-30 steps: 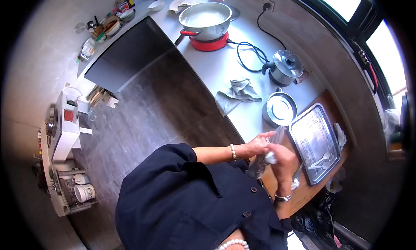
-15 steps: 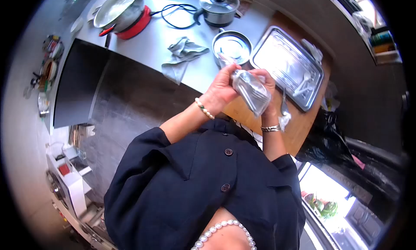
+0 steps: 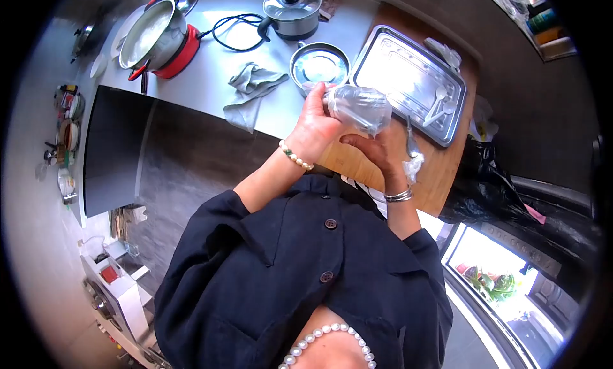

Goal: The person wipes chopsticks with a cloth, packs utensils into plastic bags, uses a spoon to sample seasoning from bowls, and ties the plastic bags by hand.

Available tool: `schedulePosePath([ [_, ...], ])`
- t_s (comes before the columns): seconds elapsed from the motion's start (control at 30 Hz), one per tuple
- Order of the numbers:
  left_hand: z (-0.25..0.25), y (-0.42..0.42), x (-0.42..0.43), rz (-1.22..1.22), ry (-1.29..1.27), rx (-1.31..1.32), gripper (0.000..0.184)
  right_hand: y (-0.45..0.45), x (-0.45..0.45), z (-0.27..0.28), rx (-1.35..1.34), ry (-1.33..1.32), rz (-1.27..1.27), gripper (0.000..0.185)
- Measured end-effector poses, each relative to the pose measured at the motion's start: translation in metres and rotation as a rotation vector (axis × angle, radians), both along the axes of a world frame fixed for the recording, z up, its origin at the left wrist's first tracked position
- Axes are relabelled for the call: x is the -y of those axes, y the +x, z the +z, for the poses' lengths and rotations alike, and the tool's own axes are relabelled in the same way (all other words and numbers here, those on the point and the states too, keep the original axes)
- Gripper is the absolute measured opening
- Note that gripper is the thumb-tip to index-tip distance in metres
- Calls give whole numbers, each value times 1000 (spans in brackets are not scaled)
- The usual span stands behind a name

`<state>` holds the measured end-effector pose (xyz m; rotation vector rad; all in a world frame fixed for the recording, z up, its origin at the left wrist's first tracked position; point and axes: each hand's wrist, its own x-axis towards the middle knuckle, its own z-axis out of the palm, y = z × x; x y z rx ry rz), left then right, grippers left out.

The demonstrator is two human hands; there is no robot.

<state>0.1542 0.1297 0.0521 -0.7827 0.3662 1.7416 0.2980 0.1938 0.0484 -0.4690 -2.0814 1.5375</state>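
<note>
My left hand [image 3: 314, 127], wearing a pearl bracelet, is closed around one end of a clear plastic bag [image 3: 363, 107]. The bag points to the right, and its contents are hard to make out through the shiny film. Just below it is my right hand [image 3: 378, 153], with silver bangles at the wrist. Its thumb stretches out to the left, apart from the bag, while its fingers are partly hidden behind the bag. Beyond my left hand sits a round metal pan [image 3: 320, 63]. A metal tray [image 3: 383, 69] to the right holds white plastic utensils [image 3: 438, 104].
A pot [image 3: 150, 40] stands on a red hot plate [image 3: 181, 57] at the left, with a black cord beside it. A lidded saucepan [image 3: 292, 21] is at the back. A grey cloth [image 3: 250, 91] overhangs the counter edge. Another utensil [image 3: 410, 142] lies on the wooden board [image 3: 440, 171].
The bag has turned from slanting downward to nearly level in my left hand. My right hand has loosened from it and dropped lower, thumb spread. The whole view has shifted slightly.
</note>
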Motion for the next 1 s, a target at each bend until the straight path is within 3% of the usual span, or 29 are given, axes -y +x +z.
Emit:
schedulePosePath([
  [0.13,-15,5,-1,-110,-23,-213,32,-9,19,-21,-176,-155,-206,40],
  [0.17,-22,9,1,-102,6,-234,39,-12,22,-28,-278,-392,-217,40],
  [0.3,-35,2,21,-247,99,-267,46,12,-9,-31,-226,-597,-274,31],
  [0.33,-26,-3,31,-245,-59,-409,45,20,-23,-37,-253,-655,-197,30],
  [0.4,-68,-22,49,-88,101,-699,51,36,-40,-43,-310,-764,-44,30],
  [0.43,-47,-23,51,-183,78,-1054,54,39,-38,-30,-294,-791,-24,30],
  [0.47,-25,-25,49,-276,56,-1409,58,39,-38,-25,-213,-756,32,31],
  [0.53,-6,-18,37,-524,349,-1300,65,39,-39,-19,-47,-678,133,33],
  [0.6,10,3,27,-853,128,-1426,66,30,-37,-17,84,-592,192,35],
  [0.67,6,8,19,-757,184,-1269,65,24,-37,-15,-14,-647,125,34],
  [0.77,2,18,14,-692,94,-1252,59,21,-30,-10,-32,-628,-69,35],
  [0.83,-2,29,7,-561,39,-1146,52,19,-28,-25,91,-334,-217,31],
  [0.93,-1,40,0,-565,-141,-1404,46,28,-33,-16,264,85,-271,24],
  [0.97,-12,41,-1,-527,-130,-1352,43,33,-36,-10,318,219,-258,22],
  [1.0,-17,39,-3,-538,-126,-1327,43,40,-51,-13,280,176,-301,20],
])
